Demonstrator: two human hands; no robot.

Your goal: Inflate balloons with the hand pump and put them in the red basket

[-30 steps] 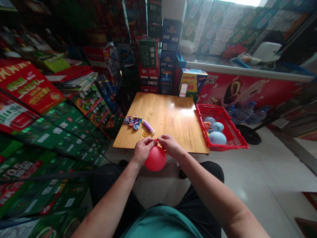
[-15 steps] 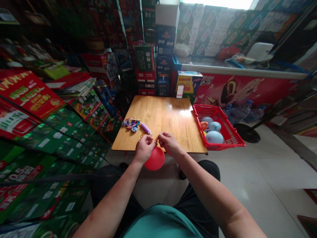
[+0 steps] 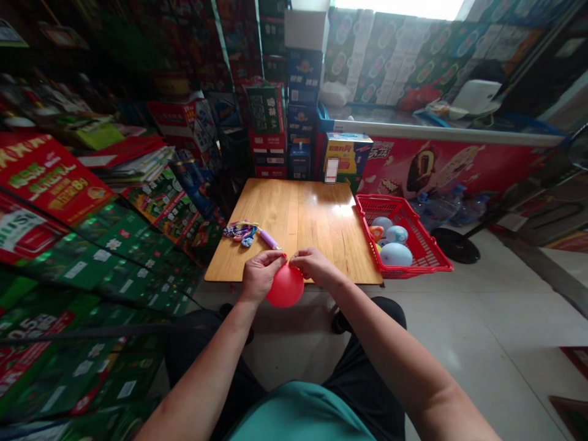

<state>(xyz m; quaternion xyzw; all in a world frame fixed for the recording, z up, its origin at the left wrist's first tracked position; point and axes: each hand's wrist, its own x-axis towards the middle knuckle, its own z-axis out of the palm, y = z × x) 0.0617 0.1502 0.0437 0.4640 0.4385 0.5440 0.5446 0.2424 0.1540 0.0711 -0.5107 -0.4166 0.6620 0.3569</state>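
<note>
Both my hands pinch the knotted-looking neck of a small inflated red balloon point(image 3: 285, 286), which hangs just past the near edge of a wooden table point(image 3: 294, 205). My left hand point(image 3: 260, 275) and my right hand point(image 3: 312, 266) nearly meet at the neck, and my fingers hide it, so its exact state cannot be seen. A purple hand pump point(image 3: 269, 239) lies on the table just beyond my left hand. Beside the pump sits a small heap of colourful uninflated balloons point(image 3: 241, 231).
A red plastic basket point(image 3: 404, 214) of pale blue balloons point(image 3: 395, 254) stands to the right of the table. Stacked cartons and boxed goods rise behind and to the left. A printed red counter panel runs along the back, and a tiled floor lies to the right.
My hands stay together at the balloon's neck, and the balloon looks the same size. The whole scene shifts slightly left in view as my head moves.
</note>
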